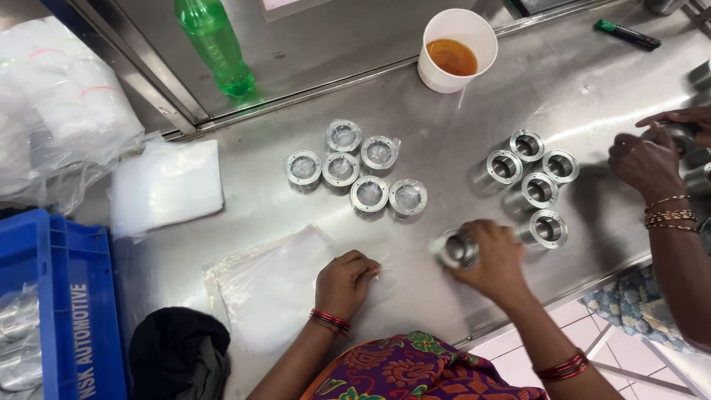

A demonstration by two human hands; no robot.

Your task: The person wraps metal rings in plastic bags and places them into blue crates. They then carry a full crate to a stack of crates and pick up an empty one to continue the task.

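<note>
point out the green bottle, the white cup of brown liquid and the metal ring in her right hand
green bottle [217, 46], head view, on its body
white cup [442, 76], head view, on its outer wall
metal ring [459, 249], head view, on its rim

Bare forearms, no sleeves. Thin red bangles stacked on the wrist of the left hand [346, 280], just above a patterned garment [415, 370] in purple, orange and green. More red bangles on the forearm behind the right hand [495, 261], right of that garment.
</note>
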